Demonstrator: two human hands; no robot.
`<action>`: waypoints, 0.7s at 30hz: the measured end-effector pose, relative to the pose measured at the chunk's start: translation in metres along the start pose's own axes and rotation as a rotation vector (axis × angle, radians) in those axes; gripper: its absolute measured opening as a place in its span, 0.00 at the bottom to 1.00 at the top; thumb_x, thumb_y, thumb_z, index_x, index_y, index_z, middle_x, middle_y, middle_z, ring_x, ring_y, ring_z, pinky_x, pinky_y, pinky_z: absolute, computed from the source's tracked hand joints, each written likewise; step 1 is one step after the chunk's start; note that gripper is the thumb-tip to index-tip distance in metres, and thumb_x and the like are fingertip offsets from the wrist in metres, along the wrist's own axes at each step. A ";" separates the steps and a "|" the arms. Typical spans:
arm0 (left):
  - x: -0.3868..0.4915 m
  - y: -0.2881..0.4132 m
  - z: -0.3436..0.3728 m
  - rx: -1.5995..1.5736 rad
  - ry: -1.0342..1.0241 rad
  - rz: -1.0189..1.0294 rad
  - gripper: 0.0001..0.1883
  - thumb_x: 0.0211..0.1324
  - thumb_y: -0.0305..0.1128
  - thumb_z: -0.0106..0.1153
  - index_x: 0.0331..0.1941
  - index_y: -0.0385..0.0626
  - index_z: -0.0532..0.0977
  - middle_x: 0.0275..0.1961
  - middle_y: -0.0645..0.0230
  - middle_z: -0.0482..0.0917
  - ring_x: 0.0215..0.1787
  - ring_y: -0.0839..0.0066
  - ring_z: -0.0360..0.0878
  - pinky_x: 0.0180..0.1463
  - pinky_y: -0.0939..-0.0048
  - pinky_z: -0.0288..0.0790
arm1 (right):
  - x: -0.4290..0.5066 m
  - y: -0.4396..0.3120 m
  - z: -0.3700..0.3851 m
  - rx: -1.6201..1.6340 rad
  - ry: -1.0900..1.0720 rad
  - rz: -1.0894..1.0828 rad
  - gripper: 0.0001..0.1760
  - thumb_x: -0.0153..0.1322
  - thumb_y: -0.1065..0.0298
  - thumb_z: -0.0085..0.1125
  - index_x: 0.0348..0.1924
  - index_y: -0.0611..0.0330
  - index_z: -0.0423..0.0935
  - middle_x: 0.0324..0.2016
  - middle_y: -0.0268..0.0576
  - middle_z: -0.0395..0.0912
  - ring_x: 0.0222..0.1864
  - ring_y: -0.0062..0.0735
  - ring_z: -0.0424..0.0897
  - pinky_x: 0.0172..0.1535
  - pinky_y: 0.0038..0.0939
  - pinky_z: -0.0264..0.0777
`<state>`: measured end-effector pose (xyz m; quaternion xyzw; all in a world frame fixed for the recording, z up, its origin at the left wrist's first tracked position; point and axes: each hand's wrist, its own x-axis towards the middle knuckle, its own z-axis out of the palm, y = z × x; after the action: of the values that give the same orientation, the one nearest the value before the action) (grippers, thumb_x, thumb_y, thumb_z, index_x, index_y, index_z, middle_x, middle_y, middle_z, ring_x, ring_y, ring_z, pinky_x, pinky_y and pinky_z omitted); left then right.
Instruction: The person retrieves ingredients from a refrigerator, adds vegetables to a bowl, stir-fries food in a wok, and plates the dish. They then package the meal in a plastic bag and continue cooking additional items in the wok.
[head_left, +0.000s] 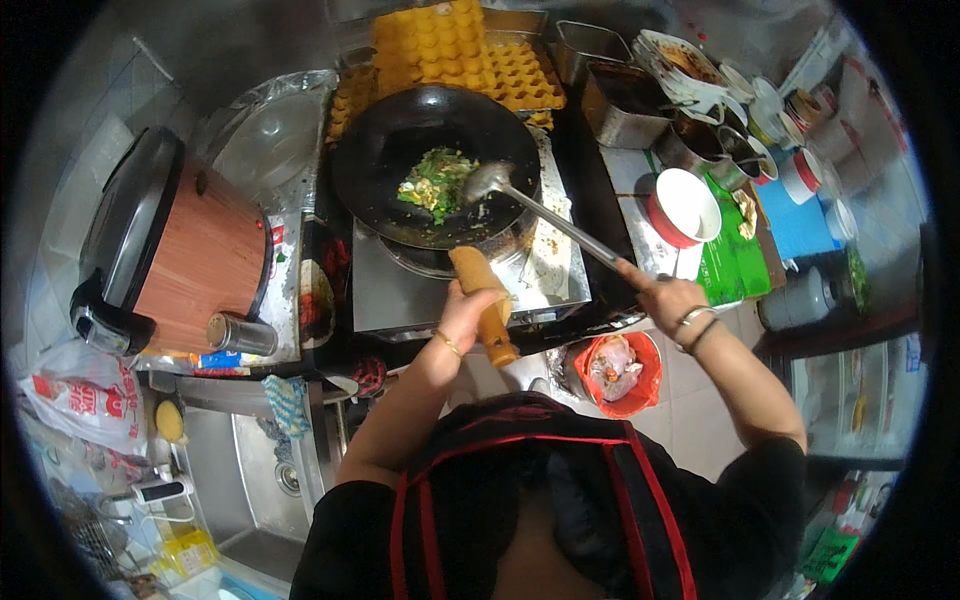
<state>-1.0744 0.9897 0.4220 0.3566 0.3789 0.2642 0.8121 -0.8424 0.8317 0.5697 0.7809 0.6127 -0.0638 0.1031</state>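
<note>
A black wok (375, 157) sits over a stove (375, 300), holding chopped greens with bits of egg (435, 184). My left hand (466, 313) grips the wok's wooden handle (499, 341) with a tan cloth (471, 270) around its upper part. My right hand (670, 301) is closed on the long handle of a metal wok ladle (562, 223). The ladle's head rests in the wok, touching the right side of the food.
Yellow egg trays (435, 49) stand behind the wok. Left are a large rice cooker (210, 255), a metal shaker (241, 335) and a sink (277, 540). Right are a red-and-white bowl (686, 208) and metal containers (622, 112). A lined bin (649, 390) stands on the floor.
</note>
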 end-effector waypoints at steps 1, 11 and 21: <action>0.000 -0.001 0.000 0.006 -0.020 0.024 0.25 0.49 0.24 0.57 0.50 0.43 0.58 0.45 0.61 0.72 0.43 0.67 0.75 0.42 0.64 0.74 | 0.000 0.005 -0.005 -0.165 -0.067 0.054 0.37 0.65 0.67 0.51 0.64 0.27 0.51 0.19 0.51 0.76 0.21 0.46 0.78 0.23 0.43 0.71; 0.005 -0.010 -0.006 -0.016 -0.028 0.096 0.21 0.47 0.24 0.57 0.47 0.40 0.64 0.40 0.62 0.74 0.37 0.69 0.76 0.37 0.67 0.74 | 0.083 -0.001 0.056 0.845 0.142 0.018 0.29 0.66 0.67 0.53 0.61 0.39 0.61 0.37 0.52 0.78 0.36 0.43 0.79 0.41 0.32 0.72; -0.018 0.020 -0.027 0.325 0.074 -0.080 0.42 0.54 0.49 0.57 0.64 0.46 0.43 0.59 0.57 0.62 0.60 0.65 0.64 0.52 0.57 0.67 | 0.131 -0.032 0.073 0.831 0.169 -0.139 0.27 0.69 0.63 0.52 0.61 0.37 0.61 0.33 0.44 0.80 0.32 0.33 0.80 0.36 0.31 0.73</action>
<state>-1.1097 0.9994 0.4328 0.4578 0.4602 0.1797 0.7391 -0.8401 0.9449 0.4663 0.7153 0.5926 -0.2477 -0.2753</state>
